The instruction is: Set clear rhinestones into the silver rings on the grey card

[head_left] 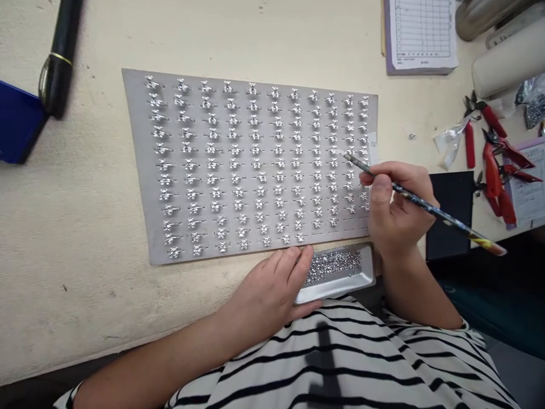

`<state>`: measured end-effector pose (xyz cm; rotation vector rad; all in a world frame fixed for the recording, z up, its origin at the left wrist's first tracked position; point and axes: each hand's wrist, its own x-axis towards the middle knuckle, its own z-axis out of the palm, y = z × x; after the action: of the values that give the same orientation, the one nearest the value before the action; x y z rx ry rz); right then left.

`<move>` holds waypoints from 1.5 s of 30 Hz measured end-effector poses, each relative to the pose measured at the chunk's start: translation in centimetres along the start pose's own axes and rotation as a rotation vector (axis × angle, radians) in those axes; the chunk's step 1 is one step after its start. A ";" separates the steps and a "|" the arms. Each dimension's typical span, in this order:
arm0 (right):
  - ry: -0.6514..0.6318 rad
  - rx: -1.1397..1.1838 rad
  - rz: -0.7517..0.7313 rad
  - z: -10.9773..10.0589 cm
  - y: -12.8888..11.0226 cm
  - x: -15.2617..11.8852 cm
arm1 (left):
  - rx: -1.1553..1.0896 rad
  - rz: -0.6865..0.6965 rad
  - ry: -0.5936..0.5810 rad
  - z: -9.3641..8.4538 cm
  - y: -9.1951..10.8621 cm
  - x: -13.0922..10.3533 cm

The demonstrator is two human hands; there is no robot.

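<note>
My right hand grips a thin brush-like stick with a mottled shaft; its tip rests over the right part of a grey board. Rows of small silvery bear-shaped pieces stand in slits across that board. Some slits at its lower right hold no piece. Below the board's lower edge, my left hand is wrapped round the left end of a metal tray, fingertips at the board's edge. Tiny shiny stones lie in the tray, partly hidden by the fingers.
Red-handled pliers and a dark flat pad lie at the right. A paper pad is at the upper right, with a tiny metal piece below. A black tool and blue object are at the upper left.
</note>
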<state>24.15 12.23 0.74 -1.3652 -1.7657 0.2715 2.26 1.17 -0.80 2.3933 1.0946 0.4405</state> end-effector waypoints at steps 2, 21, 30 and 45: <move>-0.005 -0.004 -0.008 0.1 0.0 0.0 | -0.008 0.000 0.001 0.0 0.0 0.0; 0.002 -0.052 -0.054 0.0 0.3 0.1 | -0.020 -0.009 -0.002 -0.2 -0.1 0.0; -0.027 -0.052 -0.033 -0.1 0.2 0.2 | -0.014 -0.001 0.005 -0.1 -0.1 0.1; -0.002 -0.029 -0.011 0.0 0.4 0.1 | -0.022 0.000 -0.004 -0.1 0.0 0.0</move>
<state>24.44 12.42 0.54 -1.3760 -1.7845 0.2421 2.21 1.21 -0.77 2.3745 1.0827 0.4457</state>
